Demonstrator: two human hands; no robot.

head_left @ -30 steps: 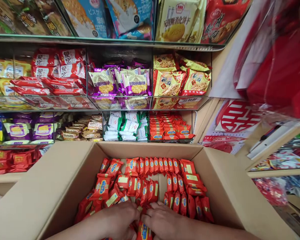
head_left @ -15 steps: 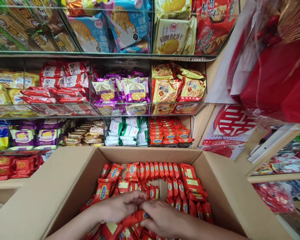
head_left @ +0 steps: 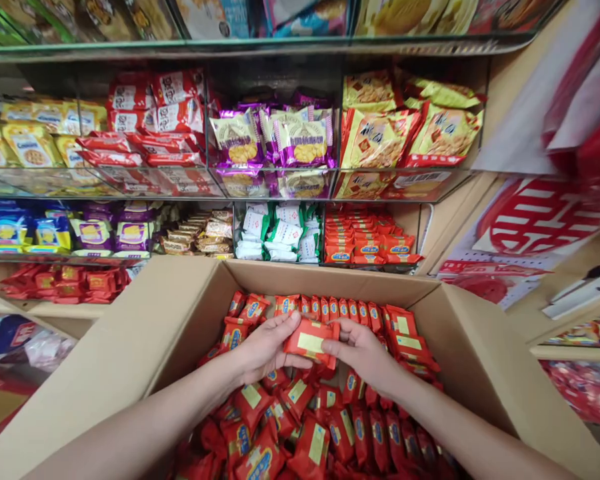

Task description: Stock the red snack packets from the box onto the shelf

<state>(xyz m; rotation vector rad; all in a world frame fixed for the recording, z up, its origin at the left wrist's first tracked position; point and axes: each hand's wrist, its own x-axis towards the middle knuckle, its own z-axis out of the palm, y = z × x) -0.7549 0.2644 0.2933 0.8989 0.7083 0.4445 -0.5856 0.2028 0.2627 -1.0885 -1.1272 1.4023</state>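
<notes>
Both hands are over an open cardboard box (head_left: 130, 340) full of small red snack packets (head_left: 307, 443). A red snack packet (head_left: 311, 341), its pale label facing up, is held between them. My left hand (head_left: 273, 343) grips its left end, thumb on top and fingers underneath. The packet's right end is pinched by my right hand (head_left: 363, 353), thumb across the front. Whether more packets are stacked behind it is hard to tell. Upright packets (head_left: 337, 309) line the box's far wall in a row, while loose ones lie jumbled near me.
Glass-fronted shelves rise behind the box, with red packets (head_left: 367, 243), white-and-green packets (head_left: 283, 233) and purple biscuit packets (head_left: 303, 140). A shelf edge (head_left: 260, 47) juts out above. Red-and-white decorations (head_left: 540, 217) hang at the right. The box's flaps (head_left: 510, 373) stick outward.
My hands have lifted from among the packets and moved apart, and a red packet now shows plainly between them. The view has tilted downward.
</notes>
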